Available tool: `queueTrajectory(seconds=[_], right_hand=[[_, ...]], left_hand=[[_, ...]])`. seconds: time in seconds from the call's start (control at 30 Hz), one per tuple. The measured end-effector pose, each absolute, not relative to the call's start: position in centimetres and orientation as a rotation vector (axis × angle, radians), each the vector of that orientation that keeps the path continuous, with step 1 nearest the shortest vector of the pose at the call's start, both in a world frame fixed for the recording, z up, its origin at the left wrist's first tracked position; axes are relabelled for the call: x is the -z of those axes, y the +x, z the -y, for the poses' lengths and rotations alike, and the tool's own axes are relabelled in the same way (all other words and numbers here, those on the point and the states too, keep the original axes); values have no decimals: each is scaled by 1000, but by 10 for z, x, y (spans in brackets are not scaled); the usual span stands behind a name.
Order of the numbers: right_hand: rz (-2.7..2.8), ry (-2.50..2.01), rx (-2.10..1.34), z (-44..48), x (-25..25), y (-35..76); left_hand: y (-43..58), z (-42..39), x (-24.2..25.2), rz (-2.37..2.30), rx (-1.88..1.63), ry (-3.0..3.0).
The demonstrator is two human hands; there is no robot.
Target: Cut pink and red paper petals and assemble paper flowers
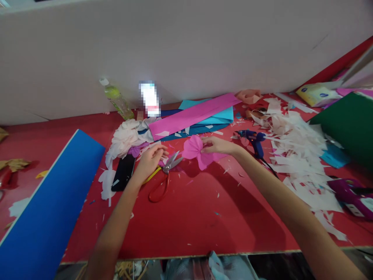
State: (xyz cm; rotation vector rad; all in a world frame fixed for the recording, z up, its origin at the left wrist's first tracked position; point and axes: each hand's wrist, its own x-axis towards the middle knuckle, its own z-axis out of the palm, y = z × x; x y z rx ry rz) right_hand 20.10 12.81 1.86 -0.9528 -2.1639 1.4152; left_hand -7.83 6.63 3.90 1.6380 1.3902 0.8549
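Observation:
My right hand (214,146) pinches a bright pink crepe paper flower (193,147), its rounded petals spread to the left and downward. Left of it, my left hand (152,158) hovers low over the table with loosely bent fingers, and I see nothing clearly held in it. Scissors (166,168) with one red and one yellow handle lie beside that hand, blades parted and pointing toward the flower. Some small pink and purple paper pieces are partly hidden under the left hand. A black phone (124,173) lies flat by the left wrist.
A blue glue gun (255,140) rests right of the flower, near piled white paper strips (300,155). Behind are folded pink crepe paper (192,116), a bottle (118,99) and a lit phone (150,99). A blue board (55,202) stands left, a white paper flower (125,136) beside it.

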Motion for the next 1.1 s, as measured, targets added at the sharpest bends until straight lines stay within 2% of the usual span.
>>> queueTrajectory(seconds=[0.07,0.13,0.2,0.27,0.67,0.87,1.1], right_hand=[[1871,-1008,-1342,-124,-15,205],[1543,-1053,-1281,-120,-9,204],[1236,-1065,-1232,-115,-4,197],[998,-1052,-1193,-109,-2,188],[320,-1007,-1312,-96,-1,153],[450,-1048,-1195,-102,6,153],[432,-1039,-1233,-107,9,151]], left_hand=[[-89,-57,-41,-1617,-630,1837],[-93,-44,-38,-1864,-230,2041],[-93,-31,-32,-1954,49,2145],[-91,-20,-25,-1970,176,2193],[-88,-15,-12,-2022,332,2206],[-71,8,-11,-2117,329,2264],[-70,-3,-15,-2120,314,1970]])
